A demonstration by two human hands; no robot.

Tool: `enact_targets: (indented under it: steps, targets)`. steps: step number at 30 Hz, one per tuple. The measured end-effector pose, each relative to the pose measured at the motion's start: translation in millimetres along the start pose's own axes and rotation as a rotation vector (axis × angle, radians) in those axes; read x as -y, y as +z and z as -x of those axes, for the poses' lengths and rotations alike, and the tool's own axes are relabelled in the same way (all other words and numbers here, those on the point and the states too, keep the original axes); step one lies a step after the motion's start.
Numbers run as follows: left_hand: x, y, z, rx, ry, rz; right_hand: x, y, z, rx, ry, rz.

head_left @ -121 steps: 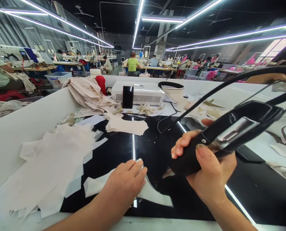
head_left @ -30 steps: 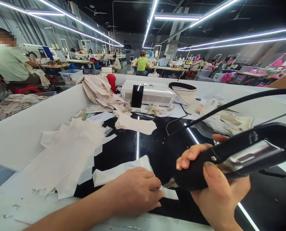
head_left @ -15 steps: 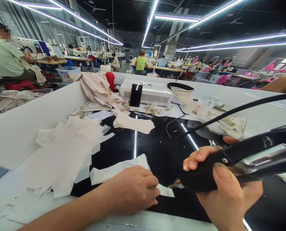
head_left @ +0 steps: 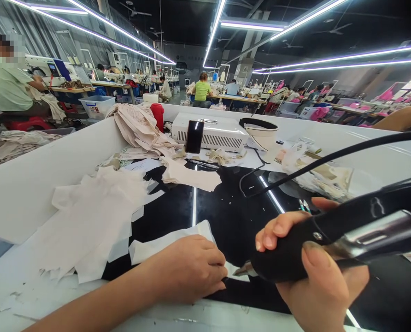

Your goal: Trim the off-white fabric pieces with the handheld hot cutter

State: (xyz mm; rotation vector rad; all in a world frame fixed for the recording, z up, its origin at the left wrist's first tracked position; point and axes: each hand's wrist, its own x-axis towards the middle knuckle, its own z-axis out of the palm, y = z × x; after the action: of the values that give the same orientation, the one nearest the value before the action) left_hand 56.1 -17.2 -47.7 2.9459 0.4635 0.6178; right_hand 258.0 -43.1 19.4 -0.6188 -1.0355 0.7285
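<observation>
Left hand (head_left: 191, 269) presses flat, pinning the fabric strip (head_left: 164, 244) to the black table (head_left: 226, 212) | right hand (head_left: 316, 272) grips your cutter (head_left: 330, 240), tip at the strip's edge, so it won't slide.

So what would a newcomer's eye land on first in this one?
Most likely the black corded hand tool gripped in the right hand at the lower right, its metal tip pointing at a white fabric piece on the glossy black worktop. The left hand presses that piece flat. A heap of pale cut pieces lies to the left.
</observation>
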Motion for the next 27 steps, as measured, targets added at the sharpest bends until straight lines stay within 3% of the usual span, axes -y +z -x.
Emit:
enact_targets:
  steps: [6, 21, 27]
  targets:
    - [-1, -2.0, -3, 0.043, -0.004, 0.007, -3, 2, 3, 0.019, 0.01, 0.023]
    - [5, -4.6, 1, 0.015, 0.001, 0.043, -2, -5, 2, -0.022, -0.017, 0.069]
    - [21, -12.1, 8, -0.11, -0.071, 0.091, -9, -17, -8, -0.062, -0.051, 0.104]
